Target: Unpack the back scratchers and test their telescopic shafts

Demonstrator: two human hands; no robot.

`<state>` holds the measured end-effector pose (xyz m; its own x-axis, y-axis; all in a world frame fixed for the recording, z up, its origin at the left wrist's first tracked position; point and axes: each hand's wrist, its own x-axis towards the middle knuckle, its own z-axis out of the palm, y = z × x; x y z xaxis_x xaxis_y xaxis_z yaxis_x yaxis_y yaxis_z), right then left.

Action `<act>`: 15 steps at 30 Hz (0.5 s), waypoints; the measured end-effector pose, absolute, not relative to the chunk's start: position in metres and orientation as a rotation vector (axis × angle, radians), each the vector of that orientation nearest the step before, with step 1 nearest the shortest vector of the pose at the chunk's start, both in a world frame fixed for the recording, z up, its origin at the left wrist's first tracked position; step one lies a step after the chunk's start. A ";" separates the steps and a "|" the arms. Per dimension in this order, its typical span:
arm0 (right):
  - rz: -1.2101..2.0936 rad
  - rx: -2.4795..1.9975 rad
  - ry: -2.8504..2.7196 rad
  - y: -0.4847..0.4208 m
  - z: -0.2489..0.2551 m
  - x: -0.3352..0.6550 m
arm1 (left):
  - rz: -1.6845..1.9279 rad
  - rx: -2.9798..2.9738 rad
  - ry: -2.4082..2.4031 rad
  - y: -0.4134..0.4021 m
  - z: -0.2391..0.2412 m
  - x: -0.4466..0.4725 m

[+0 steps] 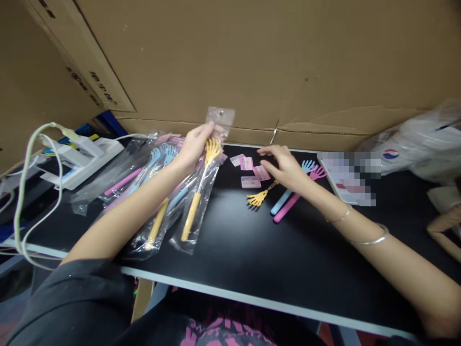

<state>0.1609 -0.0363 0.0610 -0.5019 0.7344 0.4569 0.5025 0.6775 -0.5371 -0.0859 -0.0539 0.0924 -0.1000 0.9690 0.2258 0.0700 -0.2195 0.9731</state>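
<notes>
Bearing everything: a black table (252, 259), matte, with a pale front edge.
Room behind: big brown cardboard boxes (252, 62) stand close against the far edge of the table.
Far left: a white power strip (90, 154); its pale cable (21, 202) loops down off the table.
Under the left arm: a pile of bagged scratchers (144, 185), blue, pink and yellow; the exact number I cannot tell.
Left hand (192, 144): arm stretched forward and a little raised; the fingers are closed on the upper part of one clear bag (209, 187). Inside is one yellow scratcher (190, 216), and the lower end of the bag rests on the table.
Cards (251, 182): four small pink ones, flat on the table, between the two hands.
Right hand (284, 166): palm down, fingers spread and stretched low over the cards; it grips nothing that I can see.
Loose scratchers: three; a small yellow one (257, 198) with its stem under the right hand, a blue one (284, 197) and a pink one (288, 205) touching side by side.
Right wrist: two thin bracelets (374, 239).
Far right: a blurred paper (347, 180), then a white plastic bag (414, 144).
</notes>
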 end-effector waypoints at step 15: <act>1.756 -0.901 -1.922 -0.116 0.047 0.085 | 1.960 1.010 1.243 -0.026 0.113 -0.138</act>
